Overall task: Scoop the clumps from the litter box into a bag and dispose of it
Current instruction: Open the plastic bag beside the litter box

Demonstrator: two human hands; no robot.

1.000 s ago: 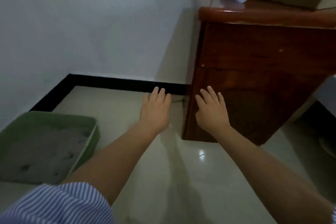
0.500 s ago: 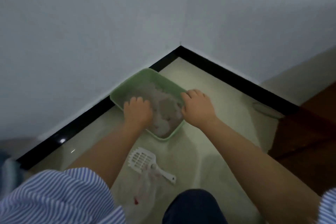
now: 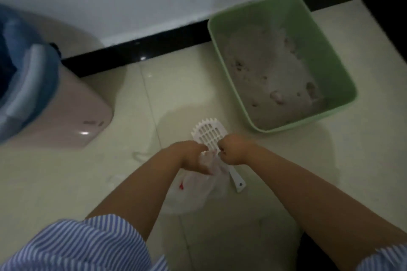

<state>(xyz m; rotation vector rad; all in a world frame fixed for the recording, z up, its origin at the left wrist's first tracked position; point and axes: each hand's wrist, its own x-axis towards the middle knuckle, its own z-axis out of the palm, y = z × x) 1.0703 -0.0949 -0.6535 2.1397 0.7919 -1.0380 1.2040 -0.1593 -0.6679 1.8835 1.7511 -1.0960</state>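
Observation:
A green litter box (image 3: 343, 77) stands on the floor against the wall, holding grey litter with several darker clumps (image 3: 310, 88). In front of it a white slotted scoop (image 3: 209, 134) lies flat on the tiles, its handle pointing toward me. A thin white plastic bag (image 3: 191, 191) with a red mark lies over the scoop's handle end. My left hand (image 3: 193, 156) grips the bag's top edge. My right hand (image 3: 233, 152) is curled beside it and pinches the same edge.
A pink bin (image 3: 72, 103) with a blue liner stands at the left, by the wall. A black skirting strip (image 3: 136, 50) runs along the white wall. Pale glossy floor tiles (image 3: 330, 160) surround the box and scoop.
The view swung from a wooden cabinet to the litter box corner. Both hands left the box's rim and came down to the bag lying by the scoop, taking hold of it.

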